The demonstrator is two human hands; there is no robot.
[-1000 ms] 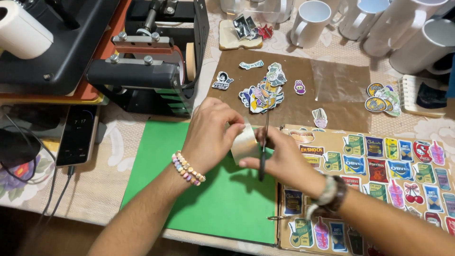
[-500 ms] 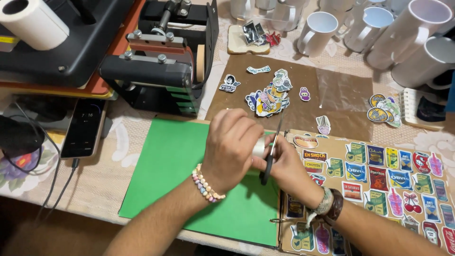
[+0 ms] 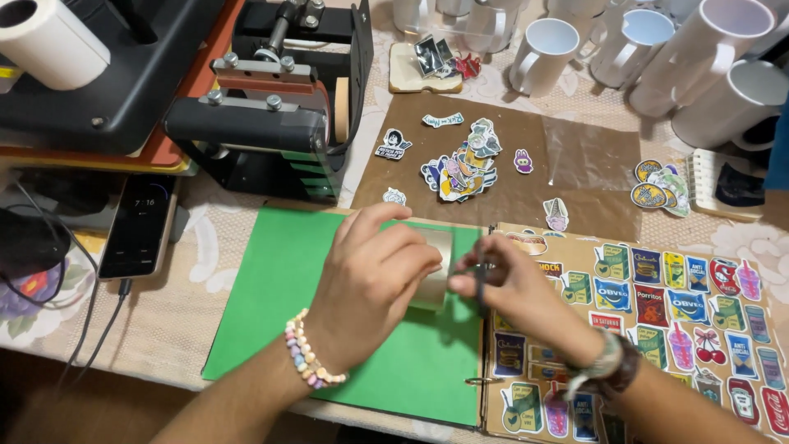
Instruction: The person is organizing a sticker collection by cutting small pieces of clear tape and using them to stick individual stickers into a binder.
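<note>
L hand (image 3: 374, 288) has shifted right vs 1 s ago, fingers now wrapped round tape roll (image 3: 434, 270), held over green sheet (image 3: 271, 288). R hand (image 3: 514, 288) stays pinched on dark tool (image 3: 481, 275) at roll's edge. Roll looks turned, so prob. still working the tape end loose.

colourful sticker sheet (image 3: 657, 316) right, phone screen (image 3: 140, 226) left

A matt green paper sheet (image 3: 271, 296) lies beside glossy printed stickers (image 3: 657, 304) on brown card, with smooth glazed white ceramic mugs (image 3: 699, 57), a black metal press (image 3: 263, 123), a glossy-screened phone (image 3: 140, 226) and a floral cloth table cover (image 3: 164, 329) around.
</note>
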